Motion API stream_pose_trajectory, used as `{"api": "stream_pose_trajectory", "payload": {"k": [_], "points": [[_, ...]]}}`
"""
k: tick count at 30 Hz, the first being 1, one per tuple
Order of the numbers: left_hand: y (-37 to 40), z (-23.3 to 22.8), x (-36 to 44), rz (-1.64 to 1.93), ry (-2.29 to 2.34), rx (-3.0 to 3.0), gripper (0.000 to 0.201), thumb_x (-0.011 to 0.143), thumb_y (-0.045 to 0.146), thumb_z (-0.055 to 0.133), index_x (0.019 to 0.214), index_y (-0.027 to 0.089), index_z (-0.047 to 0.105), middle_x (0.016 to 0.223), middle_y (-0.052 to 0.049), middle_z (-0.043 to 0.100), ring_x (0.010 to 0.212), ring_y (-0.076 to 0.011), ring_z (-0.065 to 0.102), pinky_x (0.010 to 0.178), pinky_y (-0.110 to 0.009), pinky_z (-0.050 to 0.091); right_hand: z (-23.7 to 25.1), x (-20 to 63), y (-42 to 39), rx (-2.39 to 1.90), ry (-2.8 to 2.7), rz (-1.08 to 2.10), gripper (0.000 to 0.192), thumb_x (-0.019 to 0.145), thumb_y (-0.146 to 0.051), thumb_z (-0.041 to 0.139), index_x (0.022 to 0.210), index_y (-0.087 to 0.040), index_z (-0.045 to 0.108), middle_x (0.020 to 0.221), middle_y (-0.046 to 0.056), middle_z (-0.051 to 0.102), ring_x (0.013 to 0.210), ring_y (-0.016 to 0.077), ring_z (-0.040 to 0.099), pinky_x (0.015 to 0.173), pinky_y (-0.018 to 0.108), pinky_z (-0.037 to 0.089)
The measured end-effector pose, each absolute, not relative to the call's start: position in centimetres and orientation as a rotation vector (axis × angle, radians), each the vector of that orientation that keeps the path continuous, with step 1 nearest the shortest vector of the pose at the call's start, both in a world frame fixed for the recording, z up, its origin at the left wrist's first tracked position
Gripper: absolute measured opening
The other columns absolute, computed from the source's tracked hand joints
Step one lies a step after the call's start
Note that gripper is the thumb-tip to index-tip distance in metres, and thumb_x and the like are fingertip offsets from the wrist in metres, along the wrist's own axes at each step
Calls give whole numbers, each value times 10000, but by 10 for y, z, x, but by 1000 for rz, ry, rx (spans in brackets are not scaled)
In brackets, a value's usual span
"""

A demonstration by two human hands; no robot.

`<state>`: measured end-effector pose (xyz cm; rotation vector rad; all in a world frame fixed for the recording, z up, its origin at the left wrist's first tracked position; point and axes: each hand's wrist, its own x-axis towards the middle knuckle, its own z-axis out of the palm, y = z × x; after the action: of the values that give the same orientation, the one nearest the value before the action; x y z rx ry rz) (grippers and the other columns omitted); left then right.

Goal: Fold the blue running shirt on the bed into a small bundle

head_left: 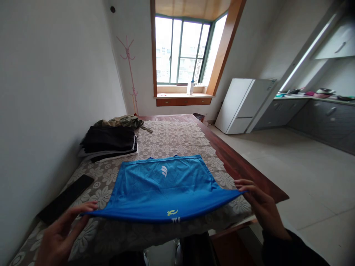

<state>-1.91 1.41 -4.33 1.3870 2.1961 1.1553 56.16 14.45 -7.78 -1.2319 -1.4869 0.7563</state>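
Head view, lower frame: left hand (59,236) and right hand (262,207) each pinch a near corner of the blue garment (166,184), best kept level and taut above the lace tablecloth (177,138).

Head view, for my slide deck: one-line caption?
Both hands, left hand and right hand, pinch a blue sports shirt over a floral lace tablecloth.

Blue sports shirt (163,184): shiny fabric, white logo at centre, yellow emblem near front fold. Lies flat on floral tablecloth, partly folded, far edge straight. Near edge lifted off cloth, stretched taut, pinched at both corners.
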Motion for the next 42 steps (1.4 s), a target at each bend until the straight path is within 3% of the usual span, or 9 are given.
{"api": "stream_pose_trajectory", "payload": {"k": [2, 6, 9, 15, 20, 27, 35, 42], "points": [[45, -25, -16, 1253, 2105, 1367, 512, 741, 722, 606, 944, 258, 686, 991, -13, 780, 1042, -286, 713, 979, -363, 560, -58, 547, 177, -1203, -1505, 804, 348, 855, -564, 718, 931, -226, 740, 1162, 101, 713, 1160, 325, 623, 1007, 402, 500], [117, -9, -18, 1219, 2215, 1409, 416, 766, 567, 569, 949, 211, 682, 900, -46, 762, 888, -266, 721, 806, -324, 566, -43, 519, 248, -1272, -1508, 897, 464, 800, -630, 725, 954, -192, 709, 868, 38, 699, 814, 214, 628, 733, 314, 527], [169, -22, -27, 1060, 2262, 1516, 375, 803, 470, 527, 987, 192, 699, 939, -77, 776, 889, -252, 731, 792, -308, 543, -50, 501, 297, -1328, -1558, 1014, 449, 772, -614, 717, 892, -182, 690, 751, 4, 653, 676, 161, 586, 606, 275, 486], [234, -60, -48, 707, 2329, 1582, 264, 789, 349, 565, 906, 178, 728, 869, -94, 789, 859, -261, 738, 719, -289, 501, -76, 484, 352, -1522, -1660, 990, 365, 759, -567, 687, 812, -206, 674, 627, -15, 625, 587, 160, 590, 536, 262, 472], [240, -74, -52, 670, 2350, 1598, 265, 839, 395, 555, 951, 224, 724, 894, -64, 799, 863, -261, 740, 711, -295, 478, -95, 488, 360, -1556, -1670, 853, 287, 775, -478, 677, 871, -208, 704, 732, 21, 710, 689, 194, 656, 615, 283, 491], [236, -81, -53, 751, 2354, 1666, 328, 865, 483, 528, 1005, 265, 729, 986, -32, 808, 935, -255, 736, 781, -300, 492, -116, 488, 360, -1685, -1843, 401, 254, 886, -418, 573, 978, -236, 724, 860, 48, 762, 808, 230, 704, 723, 325, 486], [232, -77, -49, 604, 2405, 1702, 390, 882, 502, 505, 1051, 283, 780, 1138, -56, 790, 1049, -303, 711, 885, -364, 496, -122, 491, 366, -1615, -2005, 251, 238, 909, -369, 565, 984, -226, 739, 944, 58, 745, 926, 233, 689, 856, 340, 481], [232, -76, -47, 540, 2383, 1748, 461, 893, 526, 479, 1129, 267, 778, 1208, -82, 766, 1080, -317, 706, 916, -382, 507, -122, 489, 363, -1630, -2057, 191, 302, 933, -396, 570, 1122, -248, 753, 1049, 70, 738, 1017, 255, 676, 966, 396, 451]]}}
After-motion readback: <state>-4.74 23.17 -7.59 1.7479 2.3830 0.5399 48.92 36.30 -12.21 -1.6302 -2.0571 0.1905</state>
